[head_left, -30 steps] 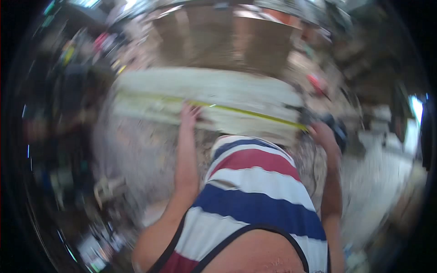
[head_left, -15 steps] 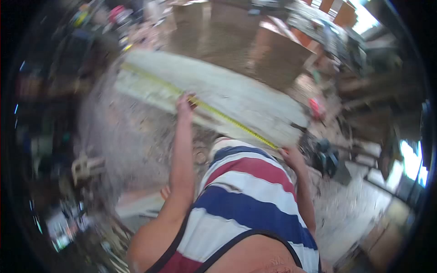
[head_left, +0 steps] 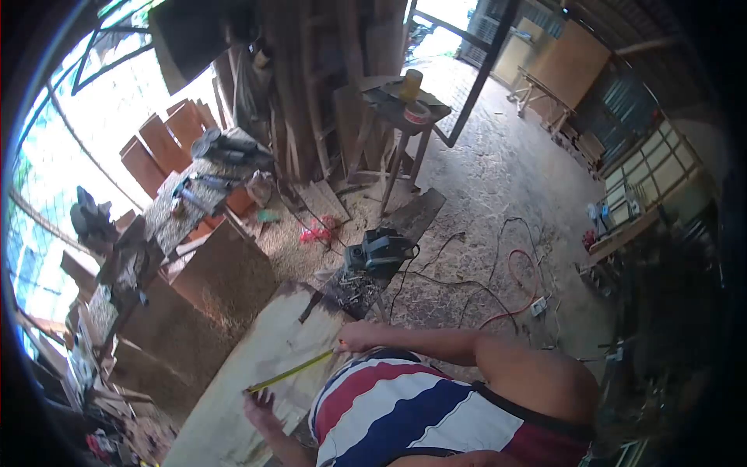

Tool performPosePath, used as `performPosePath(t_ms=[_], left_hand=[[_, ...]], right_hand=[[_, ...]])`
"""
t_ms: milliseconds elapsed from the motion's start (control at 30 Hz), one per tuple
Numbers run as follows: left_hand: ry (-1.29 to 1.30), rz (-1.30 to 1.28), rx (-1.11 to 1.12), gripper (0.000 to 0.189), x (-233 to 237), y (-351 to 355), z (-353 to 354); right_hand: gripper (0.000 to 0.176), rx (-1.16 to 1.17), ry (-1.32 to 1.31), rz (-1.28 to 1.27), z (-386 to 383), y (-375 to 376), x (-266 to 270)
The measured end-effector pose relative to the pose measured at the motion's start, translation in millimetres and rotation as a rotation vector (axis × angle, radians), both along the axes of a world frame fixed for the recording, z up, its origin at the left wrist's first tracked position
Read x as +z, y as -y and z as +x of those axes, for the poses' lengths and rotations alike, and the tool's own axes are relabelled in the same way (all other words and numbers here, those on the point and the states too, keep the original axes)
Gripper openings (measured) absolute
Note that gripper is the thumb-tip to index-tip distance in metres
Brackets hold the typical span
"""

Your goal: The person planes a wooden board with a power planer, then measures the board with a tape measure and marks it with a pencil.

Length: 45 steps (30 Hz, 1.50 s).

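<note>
A pale wooden board [head_left: 257, 338] lies at an angle in front of my body. Over its near end runs a yellow tape measure blade [head_left: 292, 370], stretched between my two hands. My left hand [head_left: 261, 409] is at the blade's lower-left end, thumb and finger on it and the other fingers curled loosely apart. At the other end, by the board's edge and close to my striped shirt, my right hand [head_left: 360, 335] is closed on the tape measure. Its case cannot be made out inside that hand.
A dark green power tool [head_left: 381, 253] rests on a plank beyond the board. Cords and a red hose [head_left: 537, 284] cross the shaving-covered floor. A small table [head_left: 401, 117] holds a tape roll [head_left: 417, 114] and a yellow container [head_left: 410, 86]. Brown panels [head_left: 222, 272] stand at left.
My view has swung to the right, bringing the power tool and doorway into clear sight. My hands are closer together, with a shorter stretch of blade visible.
</note>
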<state>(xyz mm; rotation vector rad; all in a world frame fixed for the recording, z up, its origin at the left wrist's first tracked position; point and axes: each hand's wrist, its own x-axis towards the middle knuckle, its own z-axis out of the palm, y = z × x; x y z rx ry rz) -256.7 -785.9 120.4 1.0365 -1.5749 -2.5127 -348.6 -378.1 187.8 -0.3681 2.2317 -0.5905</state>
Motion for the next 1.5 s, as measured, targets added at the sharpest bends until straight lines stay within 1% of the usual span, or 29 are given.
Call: performPosePath(t_ms=[33,67,100,133,200,267,300,367,400,467,500,533,567,600,700,767,833,933,1000,1067,1133,1233,1333,1433,1500], left_hand=[[0.038,0.015,-0.056,0.042,6.6,-25.0,-16.7],[-0.089,0.035,-0.211,0.043,14.5,-49.7,-22.1],[-0.040,0.046,-0.298,0.044,32.9,-80.7,-33.3],[0.002,0.058,-0.422,0.045,37.0,-102.8,-43.1],[0.066,-0.085,-0.782,0.043,56.2,-143.0,-56.4],[0.125,-0.281,-1.012,0.044,66.0,-169.7,-64.3],[0.092,-0.451,-1.010,0.044,68.0,-172.7,-66.3],[0.021,-0.789,-0.988,0.045,71.0,-175.9,-71.8],[-0.007,-0.999,-0.922,0.048,70.0,-174.6,-71.6],[-0.069,-1.408,-0.756,0.059,59.8,-163.9,-62.6],[-0.026,-1.559,-0.762,0.073,40.0,-151.1,-59.2],[-0.001,-1.618,-0.743,0.074,18.0,-139.5,-50.6],[0.023,-1.677,-0.723,0.076,-3.1,-127.6,-41.0],[0.047,-1.736,-0.704,0.078,-14.7,-119.3,-34.8],[-0.061,-1.791,-0.693,0.080,-28.8,-107.4,-19.2],[-0.043,-1.739,-0.688,0.082,-22.1,-109.6,-16.8],[-0.037,-1.696,-0.685,0.082,-11.3,-114.0,-18.9],[-0.022,-1.659,-0.711,0.081,2.1,-112.4,-17.8],[0.001,-1.654,-0.751,0.081,-1.4,-110.5,-16.6],[-0.061,-1.643,-0.749,0.082,-8.6,-106.3,-17.0],[-0.116,-1.634,-0.771,0.083,-10.8,-97.9,-13.7],[-0.177,-1.616,-0.828,0.083,-1.6,-90.8,-12.8],[-0.196,-1.604,-0.858,0.085,3.5,-84.0,-10.2],[-0.231,-1.612,-0.850,0.088,-10.5,-80.0,-12.8],[-0.244,-1.611,-0.852,0.088,-10.1,-78.6,-14.0]], right_hand=[[0.058,-0.019,-0.011,-0.013,0.2,-3.1,-5.2],[0.059,-0.035,-0.019,-0.025,2.3,-5.4,-16.1],[0.059,-0.058,-0.039,-0.082,4.9,-10.5,-47.1],[0.057,-0.099,-0.087,-0.140,6.3,-12.1,-46.3],[0.051,-0.180,-0.180,-0.253,11.0,-16.2,-38.4],[0.045,-0.246,-0.231,-0.206,14.6,-16.4,-27.3],[0.043,-0.278,-0.254,-0.183,15.2,-17.2,-26.0],[0.043,-0.281,-0.156,-0.134,14.3,-25.5,-22.9],[0.043,-0.281,-0.106,-0.109,15.0,-31.3,-23.5],[0.044,-0.189,-0.138,-0.048,20.4,-45.9,-29.8],[0.044,-0.143,-0.152,-0.016,25.2,-53.6,-31.6],[0.044,-0.109,-0.117,0.002,29.8,-61.4,-28.6],[0.045,-0.077,-0.083,0.020,34.3,-67.2,-14.1],[0.045,-0.047,-0.047,0.037,42.0,-71.7,-5.4],[0.044,-0.218,0.035,0.147,80.5,-83.6,-7.4],[0.047,-0.301,0.102,0.237,110.0,-91.0,-22.1],[0.046,-0.392,0.109,0.283,141.7,-89.0,-24.7],[0.045,-0.451,0.023,0.360,200.4,-73.8,-52.8],[0.044,-0.419,0.090,0.286,227.6,-52.6,-62.8],[0.043,-0.432,0.161,0.248,251.8,-34.9,-74.2],[0.041,-0.485,0.237,0.240,275.5,-10.1,-62.7],[0.039,-0.671,0.222,0.248,297.9,17.0,-30.1],[0.039,-0.633,0.118,0.190,342.6,29.6,-81.3],[0.042,-0.887,0.037,-0.027,367.6,45.1,-61.0],[0.046,-0.885,-0.031,0.006,374.7,47.0,-65.1]])
